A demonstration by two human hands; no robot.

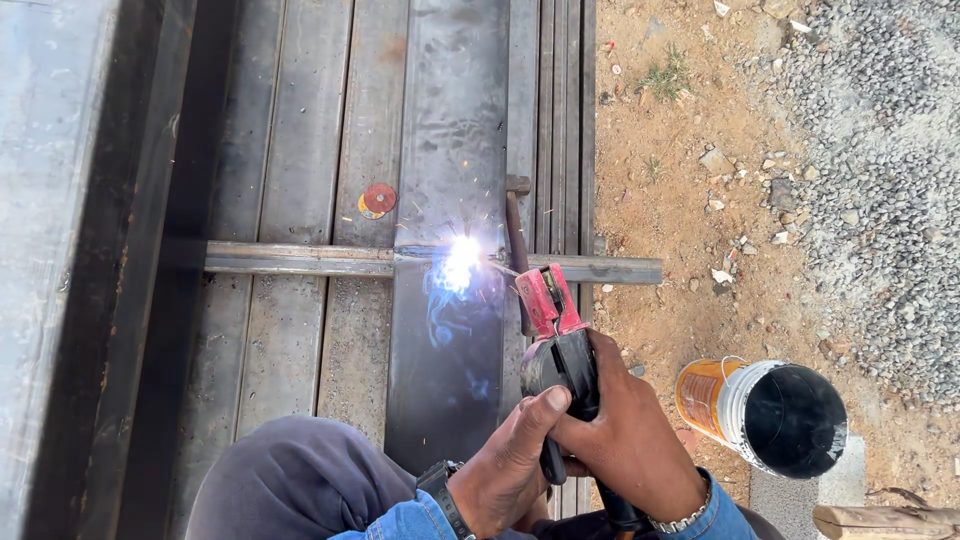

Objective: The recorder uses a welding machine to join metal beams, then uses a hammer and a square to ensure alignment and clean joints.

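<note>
We see both hands wrapped tight around one tool: the right hand (628, 430) has its fingers curled shut on the black handle of the red-jawed welding electrode holder (553, 335), and the left hand (510, 460) closes over the same handle from the other side, thumb pressed along it. The holder's tip meets a bright white arc (462, 252) on the grey steel crossbar (300, 259) lying over long steel sections. On the dirt to the right stands an orange-and-white plastic bucket (760, 412); its inside looks black, and we cannot tell the contents.

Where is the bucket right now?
In the head view, the orange and white bucket lies on the dirt at lower right, just right of the right hand, which grips the electrode holder.
</note>
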